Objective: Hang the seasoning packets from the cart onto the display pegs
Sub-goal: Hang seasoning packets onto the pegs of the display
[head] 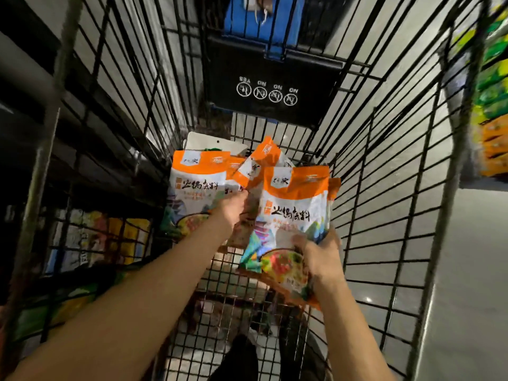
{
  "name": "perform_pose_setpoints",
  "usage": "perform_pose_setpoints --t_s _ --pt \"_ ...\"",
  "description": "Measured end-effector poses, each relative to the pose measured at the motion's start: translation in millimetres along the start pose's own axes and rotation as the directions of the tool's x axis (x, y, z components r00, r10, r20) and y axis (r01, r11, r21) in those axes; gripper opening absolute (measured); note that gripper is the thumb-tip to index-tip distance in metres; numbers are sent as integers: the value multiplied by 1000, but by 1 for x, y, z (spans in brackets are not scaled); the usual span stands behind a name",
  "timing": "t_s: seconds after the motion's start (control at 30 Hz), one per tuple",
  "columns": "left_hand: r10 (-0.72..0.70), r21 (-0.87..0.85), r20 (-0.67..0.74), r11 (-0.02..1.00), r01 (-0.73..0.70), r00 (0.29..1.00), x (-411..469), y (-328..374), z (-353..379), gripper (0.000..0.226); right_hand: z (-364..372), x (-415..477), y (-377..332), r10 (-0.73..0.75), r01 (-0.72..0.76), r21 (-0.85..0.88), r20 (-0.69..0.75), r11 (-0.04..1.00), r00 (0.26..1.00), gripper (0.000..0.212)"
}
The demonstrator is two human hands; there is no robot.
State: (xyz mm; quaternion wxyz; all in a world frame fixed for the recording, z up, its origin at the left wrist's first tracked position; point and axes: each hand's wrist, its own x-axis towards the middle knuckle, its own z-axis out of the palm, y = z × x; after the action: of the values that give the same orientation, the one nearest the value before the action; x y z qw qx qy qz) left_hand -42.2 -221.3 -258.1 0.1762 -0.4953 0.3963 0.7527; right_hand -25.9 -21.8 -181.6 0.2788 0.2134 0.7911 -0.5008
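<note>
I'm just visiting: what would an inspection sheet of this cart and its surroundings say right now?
Surface: black wire shopping cart, mesh floor partly bare.
Job's things: orange-and-white seasoning packet lifted in front; more such packets at the cart's far end.
Clutter: white packet back behind them.
Hands: right hand grips the front packet's lower edge; left hand reaches among the packets, grip hidden.
Cables: nothing seen.
Surroundings: green and orange shelf goods at right; black flap with icons ahead.
</note>
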Motion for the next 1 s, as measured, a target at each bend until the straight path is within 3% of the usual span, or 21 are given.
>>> perform_pose_setpoints --t_s 0.1,0.2,0.23,0.3,0.4,0.47,0.57,0.63,0.7,0.77,0.83,0.87,0.93,1.0 --pt "8 78 -6 997 -7 1000 11 -1 13 20 -1 2 5 11 -21 -94 -102 995 995 63" --pt "25 73 -10 997 -24 1000 34 0 31 62 -4 -1 3 -6 -39 -204 -218 978 976 54" --pt "38 112 -71 993 -30 997 41 -1 36 60 -6 0 4 1 -52 -204 -241 978 971 51" --pt "119 150 -202 985 -89 972 48 -3 40 35 -8 3 6 5 -56 -189 -262 980 965 43" --pt "370 240 -255 919 -312 893 32 7 30 17 -7 0 2 -19 -28 -190 -244 981 970 39" --pt "551 288 -212 824 -487 807 6 23 13 26 -4 -6 -4 -59 31 -148 -190 989 980 40" --pt "791 417 -289 611 -673 540 -43 47 -18 37 2 -10 -9 -78 79 7 -46 997 996 44" --pt "846 508 -342 532 -677 408 -73 56 -38 28 6 -10 -13 -97 92 117 43 989 994 49" --pt "843 548 -448 522 -654 298 -95 65 -59 41 9 -12 -16 -141 128 135 91 983 986 42" --pt "847 484 -472 480 -732 244 -109 66 -77 40 11 -11 -15 -195 180 118 133 977 972 42" --pt "874 473 -407 449 -758 264 -124 64 -85 12 12 -12 -14 -217 192 148 181 970 959 51" --pt "873 469 -379 468 -749 308 -126 62 -88 15 13 -12 -14 -222 190 159 217 969 951 59" --pt "837 494 -309 546 -677 451 -125 56 -90 36 14 -13 -13 -251 217 147 286 965 925 77" --pt "750 467 -260 649 -600 608 -123 52 -91 37 16 -14 -9 -264 250 85 332 965 906 88"
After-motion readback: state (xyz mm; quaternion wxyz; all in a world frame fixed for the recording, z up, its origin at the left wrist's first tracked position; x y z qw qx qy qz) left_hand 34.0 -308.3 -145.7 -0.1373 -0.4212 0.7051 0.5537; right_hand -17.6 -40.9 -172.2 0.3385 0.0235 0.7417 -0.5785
